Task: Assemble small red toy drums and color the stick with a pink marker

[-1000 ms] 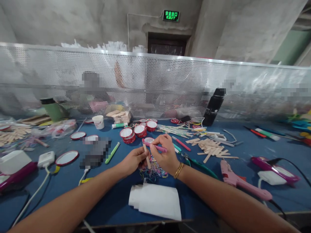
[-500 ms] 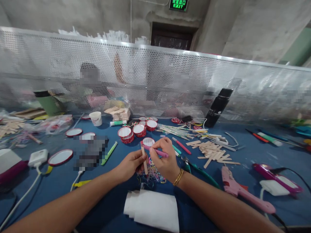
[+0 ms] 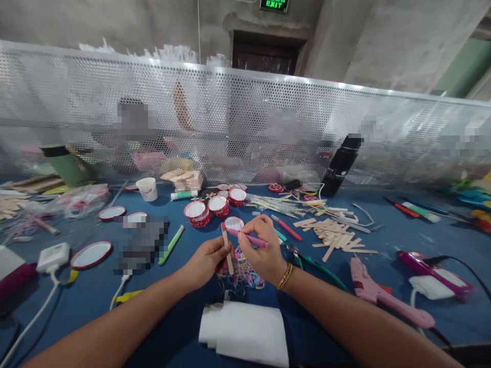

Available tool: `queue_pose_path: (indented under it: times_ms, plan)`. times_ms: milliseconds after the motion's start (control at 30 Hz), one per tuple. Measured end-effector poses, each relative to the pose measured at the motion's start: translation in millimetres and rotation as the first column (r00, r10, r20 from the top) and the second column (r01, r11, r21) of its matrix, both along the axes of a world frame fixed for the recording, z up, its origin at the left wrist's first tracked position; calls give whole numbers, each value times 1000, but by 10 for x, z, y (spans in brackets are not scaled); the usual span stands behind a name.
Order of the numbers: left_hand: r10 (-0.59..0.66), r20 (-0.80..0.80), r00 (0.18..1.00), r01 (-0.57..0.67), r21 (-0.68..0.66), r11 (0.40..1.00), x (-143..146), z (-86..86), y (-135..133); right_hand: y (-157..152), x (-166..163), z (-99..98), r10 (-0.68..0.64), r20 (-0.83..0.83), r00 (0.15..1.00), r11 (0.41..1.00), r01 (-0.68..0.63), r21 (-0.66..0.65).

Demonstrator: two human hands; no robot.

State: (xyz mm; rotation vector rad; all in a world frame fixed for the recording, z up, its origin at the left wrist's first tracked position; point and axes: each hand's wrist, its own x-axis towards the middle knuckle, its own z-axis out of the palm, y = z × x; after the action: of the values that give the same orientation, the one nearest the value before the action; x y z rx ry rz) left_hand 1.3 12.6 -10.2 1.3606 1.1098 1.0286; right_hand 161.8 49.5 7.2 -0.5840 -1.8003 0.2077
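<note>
My left hand (image 3: pixel 207 261) is closed on a wooden craft stick (image 3: pixel 229 262), held upright and slightly tilted, its top end coloured red-pink. In my right hand (image 3: pixel 264 250) is a pink-purple marker (image 3: pixel 253 239), gripped like a pen, its tip pointing left at the upper part of the stick. Whether the tip touches the wood I cannot tell. Under both hands lies a tangle of colourful rubber bands or threads (image 3: pixel 245 276). Just behind them sits a round red-rimmed lid with a white inside (image 3: pixel 234 224).
Loose craft sticks (image 3: pixel 339 236), green-handled pliers (image 3: pixel 320 268) and a pink glue gun (image 3: pixel 378 294) lie to the right. White folded paper (image 3: pixel 245 332) is in front. A blurred phone (image 3: pixel 143 245) and a green marker (image 3: pixel 171 245) lie left. Red tins (image 3: pixel 197 213) and a black bottle (image 3: pixel 342 166) stand behind.
The view has shifted slightly. My hands keep the same hold on the stick and the marker, with the marker's tip still beside the stick's upper part.
</note>
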Motion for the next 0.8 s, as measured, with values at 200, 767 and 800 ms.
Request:
queue_pose_path:
  times_ms: [200,767,800]
  plan:
    - [-20,12,1000,20,29,999,0,9,6,-10,19,-16,1,-6,1000,1000,-1,31]
    - [-22,91,996,20,21,1000,72,-11,-20,-71,39,-46,-36,92,995,999,33,37]
    - [-19,92,996,17,24,1000,73,-10,-25,-74,39,-47,-36,84,996,999,33,39]
